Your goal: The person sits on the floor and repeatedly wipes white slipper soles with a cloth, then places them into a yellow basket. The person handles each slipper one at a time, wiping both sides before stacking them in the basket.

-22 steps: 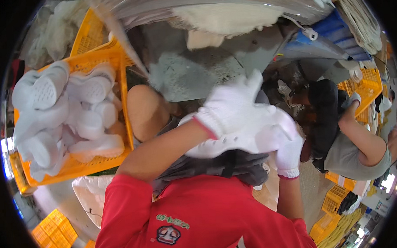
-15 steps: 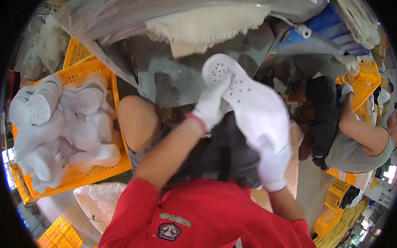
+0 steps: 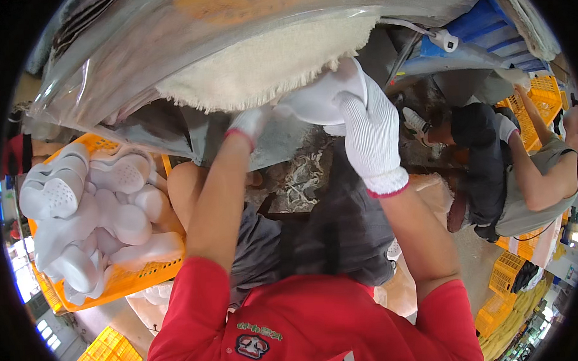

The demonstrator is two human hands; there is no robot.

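Note:
A white foam clog (image 3: 321,100) is tilted at the edge of a fringed cream cloth (image 3: 253,70), which hides part of its far side. My right hand (image 3: 371,136), in a white ribbed knit glove, grips the clog at its right end, fingers closed round it. At the clog's left end is my left hand (image 3: 252,124), also gloved; its fingers are blurred and partly hidden under the cloth's fringe, so their grip does not show. Many white clogs (image 3: 106,219) lie heaped in a yellow crate (image 3: 142,273) on my left.
Grey plastic sheeting (image 3: 126,65) covers the bulk above the cloth. A white cable end (image 3: 446,40) hangs at the upper right. White scraps (image 3: 303,180) lie between my legs. A seated co-worker (image 3: 528,201) is on the right, near stacked yellow crates (image 3: 505,275).
The clog has gone up to the cloth's fringe and turned, its holed top no longer facing me. Both hands have moved forward with it; the left has shifted left, off the holed toe.

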